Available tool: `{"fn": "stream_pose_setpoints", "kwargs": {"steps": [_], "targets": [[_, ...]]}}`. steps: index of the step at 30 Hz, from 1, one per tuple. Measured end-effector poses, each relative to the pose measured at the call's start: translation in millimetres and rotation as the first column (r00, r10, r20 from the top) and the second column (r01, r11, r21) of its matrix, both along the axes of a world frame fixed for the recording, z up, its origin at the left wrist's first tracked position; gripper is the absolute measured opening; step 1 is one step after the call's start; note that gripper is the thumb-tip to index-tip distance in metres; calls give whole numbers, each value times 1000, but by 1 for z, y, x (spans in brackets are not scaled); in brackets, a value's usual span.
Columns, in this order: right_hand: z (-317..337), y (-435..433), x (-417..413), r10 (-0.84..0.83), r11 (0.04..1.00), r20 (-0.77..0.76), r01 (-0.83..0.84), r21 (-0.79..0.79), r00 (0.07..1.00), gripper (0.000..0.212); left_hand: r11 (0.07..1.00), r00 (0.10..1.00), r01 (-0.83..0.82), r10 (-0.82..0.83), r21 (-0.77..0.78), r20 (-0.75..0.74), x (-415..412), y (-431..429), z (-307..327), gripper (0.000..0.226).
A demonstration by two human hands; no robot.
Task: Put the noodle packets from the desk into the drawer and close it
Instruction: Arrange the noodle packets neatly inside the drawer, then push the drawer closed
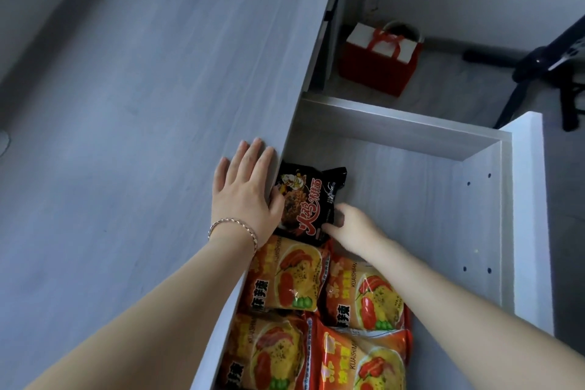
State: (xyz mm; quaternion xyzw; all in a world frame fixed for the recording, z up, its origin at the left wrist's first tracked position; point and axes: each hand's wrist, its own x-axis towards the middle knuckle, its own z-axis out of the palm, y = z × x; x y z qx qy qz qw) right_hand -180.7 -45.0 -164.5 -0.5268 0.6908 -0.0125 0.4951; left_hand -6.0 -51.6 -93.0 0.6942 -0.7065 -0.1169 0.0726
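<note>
The drawer (411, 127) stands pulled out to the right of the grey desk top (142, 89). Several orange noodle packets (285, 275) lie inside it along the near left side. A black noodle packet (307, 199) lies beyond them, partly under the desk edge. My right hand (351, 228) is down in the drawer, with fingers pinching the black packet's near right corner. My left hand (243, 190) rests flat on the desk edge with fingers spread, holding nothing; a thin bracelet is on its wrist.
The drawer's white front panel (528, 215) is at the right. A red and white gift bag (380, 57) sits on the floor under the desk. A black chair base (538, 73) stands at the far right. The right half of the drawer floor is bare.
</note>
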Motion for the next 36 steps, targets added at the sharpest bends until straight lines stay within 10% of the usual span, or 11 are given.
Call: {"fn": "stream_pose_setpoints", "kwargs": {"steps": [9,17,25,36], "targets": [[69,14,-115,-286,886,-506,23,-464,814,44,999,1000,-6,5,46,31,-4,1,6,62],[62,38,-154,-299,954,-619,249,-170,726,68,999,999,-15,14,39,34,-7,0,10,63],[83,31,-129,-434,897,-399,346,-276,808,71,999,999,-25,24,34,21,-5,-2,8,59],[70,7,-34,-436,869,273,480,-118,858,57,999,1000,-14,15,41,-10,-3,-3,9,60]]}}
